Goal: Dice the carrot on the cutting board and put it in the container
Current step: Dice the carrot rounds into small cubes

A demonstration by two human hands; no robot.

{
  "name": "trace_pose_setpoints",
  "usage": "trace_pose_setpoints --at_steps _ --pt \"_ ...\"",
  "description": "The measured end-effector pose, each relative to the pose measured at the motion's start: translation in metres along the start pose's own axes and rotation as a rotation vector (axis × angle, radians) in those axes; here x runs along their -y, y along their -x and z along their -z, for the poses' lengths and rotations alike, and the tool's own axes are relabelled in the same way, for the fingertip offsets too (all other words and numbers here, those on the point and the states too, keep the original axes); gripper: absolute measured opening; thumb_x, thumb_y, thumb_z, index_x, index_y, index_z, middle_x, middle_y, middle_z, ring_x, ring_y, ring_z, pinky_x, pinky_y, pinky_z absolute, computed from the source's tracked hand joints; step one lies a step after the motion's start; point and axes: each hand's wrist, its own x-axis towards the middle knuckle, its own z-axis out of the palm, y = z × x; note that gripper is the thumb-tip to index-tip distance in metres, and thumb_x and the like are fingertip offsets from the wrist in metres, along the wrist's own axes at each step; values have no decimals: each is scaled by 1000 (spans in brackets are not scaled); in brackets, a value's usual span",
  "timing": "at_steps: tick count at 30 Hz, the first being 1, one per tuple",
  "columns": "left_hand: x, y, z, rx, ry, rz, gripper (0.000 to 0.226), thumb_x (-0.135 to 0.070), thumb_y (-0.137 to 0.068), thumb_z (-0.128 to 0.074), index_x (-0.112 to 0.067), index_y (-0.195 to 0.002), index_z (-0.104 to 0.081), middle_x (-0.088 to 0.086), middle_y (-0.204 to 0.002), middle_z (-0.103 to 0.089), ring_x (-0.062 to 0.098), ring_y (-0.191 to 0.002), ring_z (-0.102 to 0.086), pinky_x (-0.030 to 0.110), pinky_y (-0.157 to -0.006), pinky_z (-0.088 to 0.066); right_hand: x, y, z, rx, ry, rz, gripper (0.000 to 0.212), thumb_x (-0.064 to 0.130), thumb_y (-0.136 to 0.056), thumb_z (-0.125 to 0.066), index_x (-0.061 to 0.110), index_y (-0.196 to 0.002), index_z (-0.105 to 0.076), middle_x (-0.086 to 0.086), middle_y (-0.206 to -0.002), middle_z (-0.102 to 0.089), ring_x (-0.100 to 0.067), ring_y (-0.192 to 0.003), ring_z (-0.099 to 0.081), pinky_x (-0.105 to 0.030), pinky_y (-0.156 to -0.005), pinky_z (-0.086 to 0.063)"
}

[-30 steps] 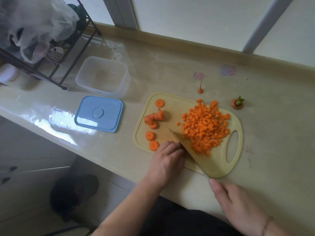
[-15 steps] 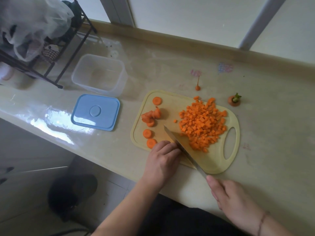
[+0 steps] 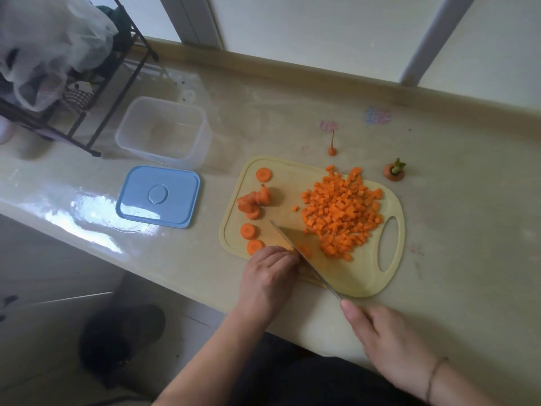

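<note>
A pale yellow cutting board (image 3: 360, 276) lies on the counter. A heap of diced carrot (image 3: 341, 212) covers its right half, and several carrot rounds (image 3: 253, 200) lie on its left side. My right hand (image 3: 383, 338) grips the knife (image 3: 298, 247) by its handle, the blade slanting across the board's near edge. My left hand (image 3: 270, 276) has its fingers curled at the board's near left edge, against the blade; what they hold is hidden. The clear plastic container (image 3: 164, 133) stands empty at the far left.
A blue lid (image 3: 158, 197) lies in front of the container. A carrot top (image 3: 393, 172) and a thin carrot tip (image 3: 332, 149) sit on the counter beyond the board. A black wire rack (image 3: 96, 92) with bags stands at the far left.
The knife blade has stayed in about the same slanted place beside my left hand. My head has shifted slightly; the carrot pieces have not moved.
</note>
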Motion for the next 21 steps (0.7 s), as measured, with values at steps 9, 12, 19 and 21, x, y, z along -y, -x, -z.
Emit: trace_pose_setpoints --at_steps 9,12,19,21 --pt "13 -23 19 232 49 -154 10 -1 -90 -65 -8 -92 -73 6 -97 -70 27 -87 -63 40 -71 -52 7 19 29 77 -290 -120 70 84 -64 -37 14 -56 -38 4 -44 -31 -11 -40 -27 -19 -40 -25" --pt "22 -39 22 333 68 -252 13 -1 -92 -64 -6 -99 -73 10 -107 -69 32 -90 -62 43 -74 -52 -2 24 41 72 -380 -172 78 82 -70 -38 5 -62 -32 -3 -51 -26 -14 -40 -22 -18 -39 -19" --pt "36 -51 13 538 16 -432 28 -6 -97 -49 -4 -112 -72 13 -121 -66 34 -96 -59 42 -75 -54 -5 26 47 76 -365 -235 73 85 -61 -41 12 -60 -36 -6 -52 -26 -14 -40 -20 -15 -41 -18" --pt "39 -47 15 505 -6 -406 28 -6 -98 -47 -1 -112 -71 16 -116 -66 33 -93 -59 40 -75 -52 -3 25 46 109 -397 -233 75 82 -73 -39 8 -63 -35 -5 -52 -24 -14 -40 -19 -15 -41 -17"
